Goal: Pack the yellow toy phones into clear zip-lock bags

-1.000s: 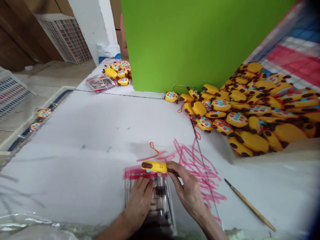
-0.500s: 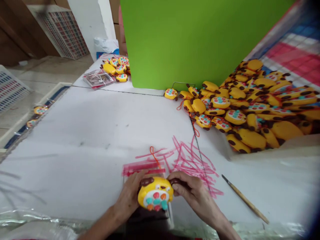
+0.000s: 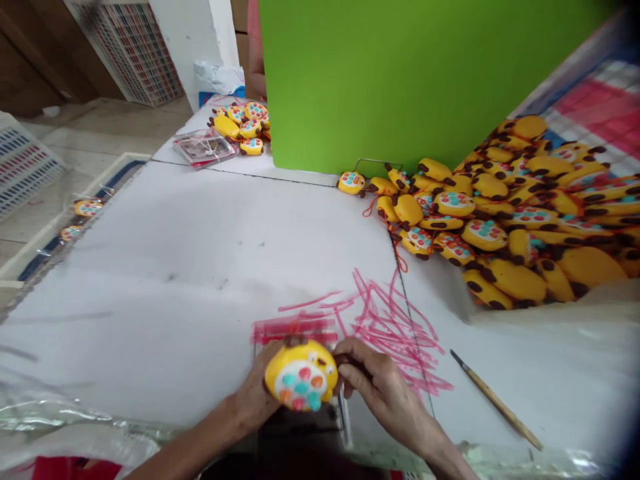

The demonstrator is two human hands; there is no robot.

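A yellow dog-shaped toy (image 3: pixel 301 377) with brown ears and turquoise, red and orange buttons on a white belly is held up over the near side of the table. My left hand (image 3: pixel 257 387) grips it from the left; most of those fingers are hidden behind the toy. My right hand (image 3: pixel 373 377) pinches a dark brown ear at the toy's right side. Beneath lies a dark flat thing with a pale edge (image 3: pixel 310 421), partly covered by the toy, and I cannot make out what it is.
A heap of similar yellow toys (image 3: pixel 485 233) spills from the right. A wooden-handled tool (image 3: pixel 495 399) lies right of my hand. The upright green board (image 3: pixel 400 80) stands behind. More toys (image 3: pixel 245 123) and a bagged packet (image 3: pixel 205 147) sit far left. Pink scribbles mark the white tabletop (image 3: pixel 200 240).
The toy has turned in my hands and shifted slightly left. Its orange loop, upright before, now barely shows behind it. The whole view has shifted a little.
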